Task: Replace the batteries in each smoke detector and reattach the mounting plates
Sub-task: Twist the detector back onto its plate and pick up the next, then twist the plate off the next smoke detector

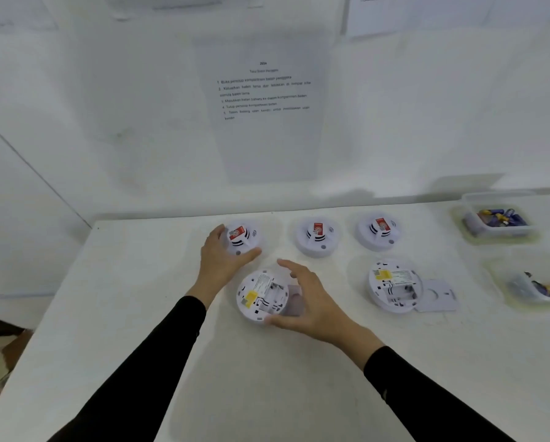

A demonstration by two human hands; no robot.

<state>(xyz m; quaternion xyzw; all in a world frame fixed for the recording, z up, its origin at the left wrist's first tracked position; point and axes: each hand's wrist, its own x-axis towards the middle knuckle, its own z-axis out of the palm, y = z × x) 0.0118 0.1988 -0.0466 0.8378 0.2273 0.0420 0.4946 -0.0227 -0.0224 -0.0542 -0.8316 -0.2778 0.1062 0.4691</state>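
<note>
Left hand (223, 261) grips upright detector (246, 236); right hand (308, 303) holds overturned detector (259, 296).

Smooth white plastic on a matt table (267, 387).

The back-left detector (249, 239) and the upturned detector (262, 309) were smooth white plastic with a faint sheen, as was the plate (439, 296). Red sticker (237, 232) and yellow sticker (251, 296) looked glossy. The tub (522, 232) was clear plastic, its batteries (503, 216) shiny. The sheet (267, 138) was matt paper and the sleeve (158, 362) matt black cloth.
</note>
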